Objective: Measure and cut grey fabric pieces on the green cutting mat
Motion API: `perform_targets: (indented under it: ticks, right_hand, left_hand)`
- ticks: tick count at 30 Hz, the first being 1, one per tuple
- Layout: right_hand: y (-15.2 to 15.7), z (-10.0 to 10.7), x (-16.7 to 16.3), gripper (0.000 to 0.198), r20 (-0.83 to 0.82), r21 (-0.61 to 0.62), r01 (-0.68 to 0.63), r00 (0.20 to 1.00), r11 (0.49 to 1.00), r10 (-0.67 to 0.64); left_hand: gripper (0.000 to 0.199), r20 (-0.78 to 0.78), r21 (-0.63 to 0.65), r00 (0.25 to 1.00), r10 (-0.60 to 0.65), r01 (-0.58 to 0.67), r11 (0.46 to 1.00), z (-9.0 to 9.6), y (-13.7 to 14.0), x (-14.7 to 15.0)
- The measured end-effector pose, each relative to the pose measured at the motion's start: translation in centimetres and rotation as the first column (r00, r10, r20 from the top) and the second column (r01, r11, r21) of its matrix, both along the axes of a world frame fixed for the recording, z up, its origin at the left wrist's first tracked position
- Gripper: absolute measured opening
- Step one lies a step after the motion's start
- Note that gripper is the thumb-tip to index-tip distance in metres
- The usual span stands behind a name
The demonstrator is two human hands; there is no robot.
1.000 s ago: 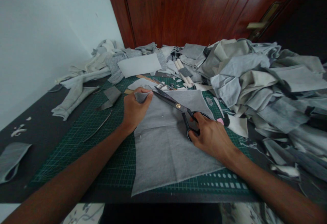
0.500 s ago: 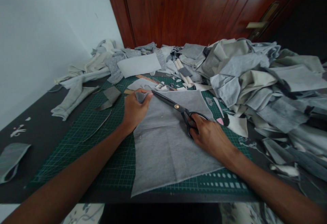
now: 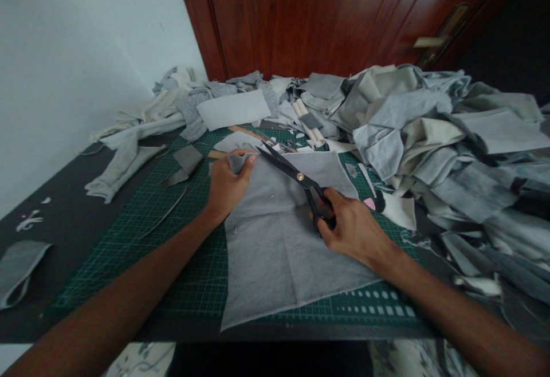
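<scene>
A large piece of grey fabric [image 3: 275, 251] lies spread over the green cutting mat [image 3: 180, 285], with a faint crease across it. My left hand [image 3: 232, 179] is closed on the fabric's upper left corner, pinching a fold of it between thumb and fingers. In my right hand [image 3: 354, 225] are black scissors [image 3: 300, 177], fingers through the handle loops. Their blades are slightly parted and point up and left, over the fabric's far edge, with the tips just right of my left fingertips.
Heaped grey and cream cloth [image 3: 404, 113] fills the table's right side and back. A white rectangular piece [image 3: 234, 110] lies at the back left, near rolled cream sticks [image 3: 307, 122]. Small scraps [image 3: 189, 159] lie on the mat. Behind stands a red-brown wooden door [image 3: 301, 22].
The scissors have drawn back slightly to the right from my left fingertips, and their blades have opened a little. My left hand keeps its hold on the fabric corner.
</scene>
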State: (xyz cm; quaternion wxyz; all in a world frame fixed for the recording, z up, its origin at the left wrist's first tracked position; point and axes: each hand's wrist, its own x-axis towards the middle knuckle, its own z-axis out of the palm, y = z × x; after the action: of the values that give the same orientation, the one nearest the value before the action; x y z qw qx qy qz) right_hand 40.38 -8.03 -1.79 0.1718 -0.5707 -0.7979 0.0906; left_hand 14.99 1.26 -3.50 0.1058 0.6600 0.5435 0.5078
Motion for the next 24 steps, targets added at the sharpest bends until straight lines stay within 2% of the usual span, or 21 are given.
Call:
perform_targets:
  ticks: [4,15,24]
  right_hand:
    - [0.01,-0.38,-0.06,0.016,-0.012,-0.029,-0.023,1.000,0.999,0.023]
    - [-0.14,-0.14,-0.07,0.019,0.016,-0.001,-0.024,1.000,1.000,0.024]
    - [-0.18,-0.05,0.02,0.020,0.051,0.020,-0.023,0.998,1.000,0.022]
  left_hand:
    - [0.017,0.040,-0.025,0.999,-0.035,0.036,0.999,-0.20,0.21,-0.17]
    - [0.013,0.074,-0.027,0.987,-0.144,0.146,0.989,-0.47,0.43,-0.14]
    - [0.012,0.119,-0.069,0.984,-0.131,0.140,0.988,-0.41,0.18,0.09]
